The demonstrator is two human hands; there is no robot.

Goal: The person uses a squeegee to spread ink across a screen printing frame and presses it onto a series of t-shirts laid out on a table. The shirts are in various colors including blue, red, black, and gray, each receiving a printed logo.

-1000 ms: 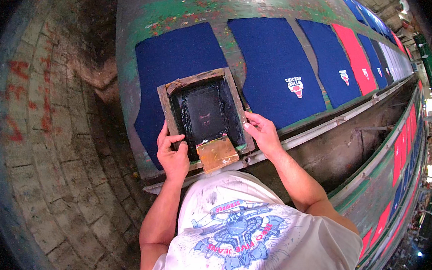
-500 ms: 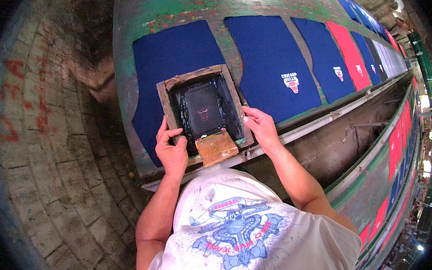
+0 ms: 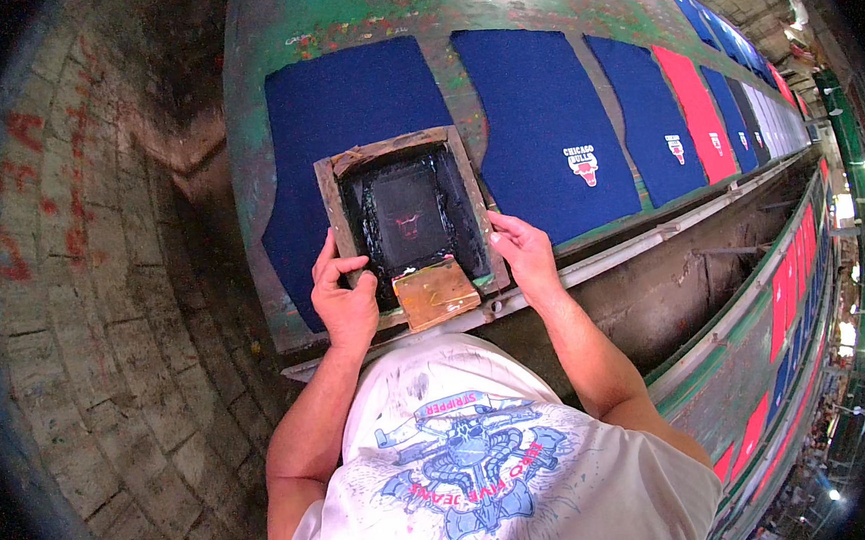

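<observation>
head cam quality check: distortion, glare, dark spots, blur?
Head view: strong fisheye, the long table edge bends and black vignette rings the frame; ceiling lights blow out at the right rim; brick floor at left sits in shadow; centre is sharp, with the printing frame, left hand and right hand evenly lit.

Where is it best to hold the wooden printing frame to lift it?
Likely by its two long side rails, from the near end: the frame lies flat on blue cloth, left hand and right hand already there, clear of its inky middle.
</observation>
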